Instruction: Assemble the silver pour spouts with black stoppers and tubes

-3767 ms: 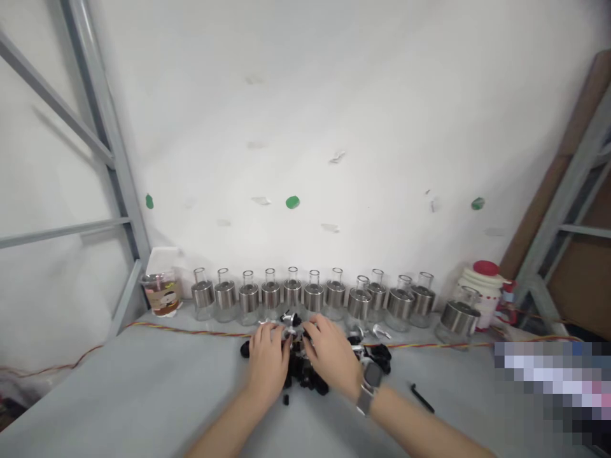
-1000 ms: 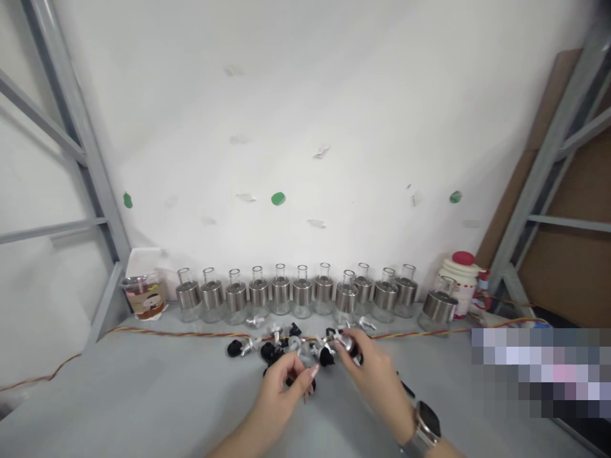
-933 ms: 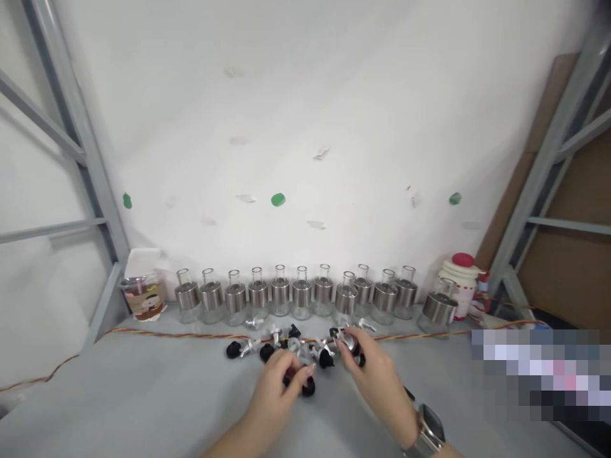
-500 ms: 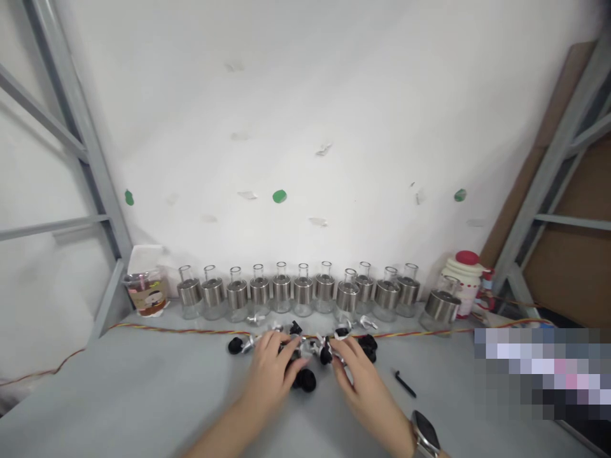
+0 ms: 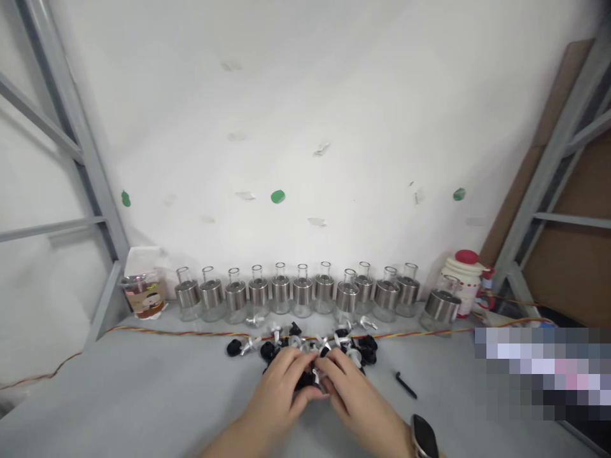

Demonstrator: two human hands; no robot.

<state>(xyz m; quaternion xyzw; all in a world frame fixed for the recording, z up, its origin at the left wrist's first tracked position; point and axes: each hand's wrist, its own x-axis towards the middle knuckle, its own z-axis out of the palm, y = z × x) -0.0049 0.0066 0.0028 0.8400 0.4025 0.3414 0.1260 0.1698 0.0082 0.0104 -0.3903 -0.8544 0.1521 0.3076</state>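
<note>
Jointly, left hand point(image 5: 280, 387) and right hand point(image 5: 354, 395) grasp small silver piece point(image 5: 316, 376) (mostly hidden between them).

A row of clear, steel-banded glass bottles point(image 5: 302, 291) lines the white wall point(image 5: 372, 114). Before it, over the grey surface point(image 5: 157, 388), someone's left hand point(image 5: 281, 389) and right hand point(image 5: 359, 395) curl their fingers around a small black-and-silver piece point(image 5: 305, 380); loose black-and-silver fittings point(image 5: 296, 343) lie between hands and row.
</note>
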